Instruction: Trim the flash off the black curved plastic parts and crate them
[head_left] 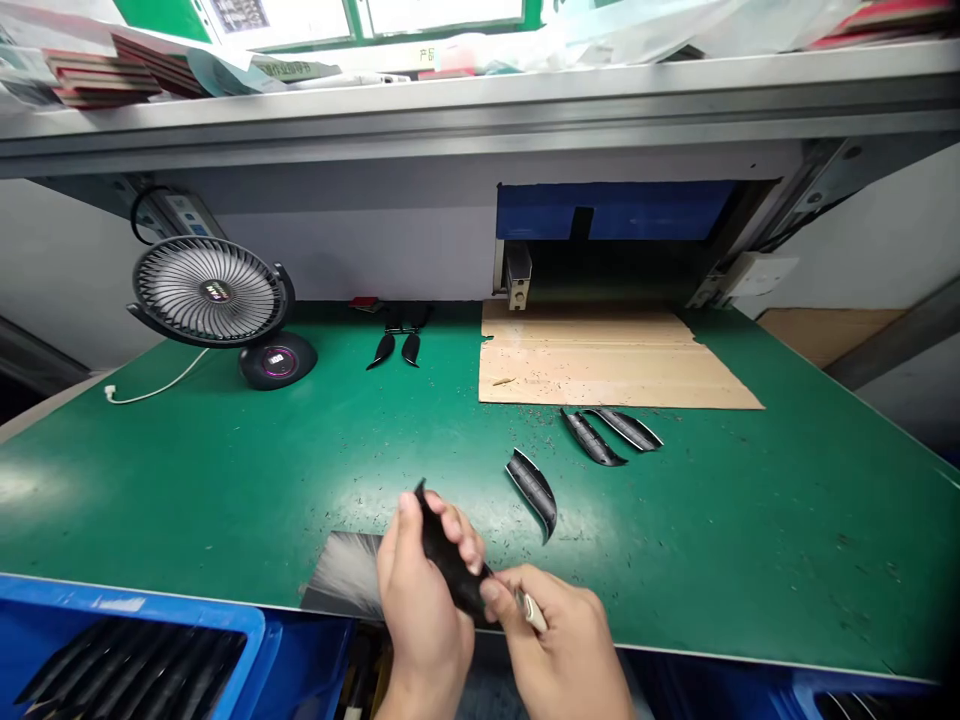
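Note:
My left hand (pixel 424 620) is closed around a curved black plastic part (pixel 448 560), its pointed tip sticking up past the thumb. Against the part's lower end, my right hand (pixel 562 640) grips a small tool with a cream handle (pixel 534 612); its working end is hidden by the fingers. Just beyond my hands lies a black curved shell (pixel 534 490) with a pale edge. Two similar shells, one (pixel 592 438) beside the other (pixel 628 428), rest farther right. A grey sheet with pale streaks (pixel 341 575) lies left of my left hand at the bench edge.
The green bench (pixel 225 460) carries a fan (pixel 210 290) at left, paired black pieces (pixel 397 345) at the back, and cardboard (pixel 600 360). Dark shavings are scattered about. A blue bin (pixel 255 640) of black parts stands at front left. A loaded shelf (pixel 480 110) hangs above.

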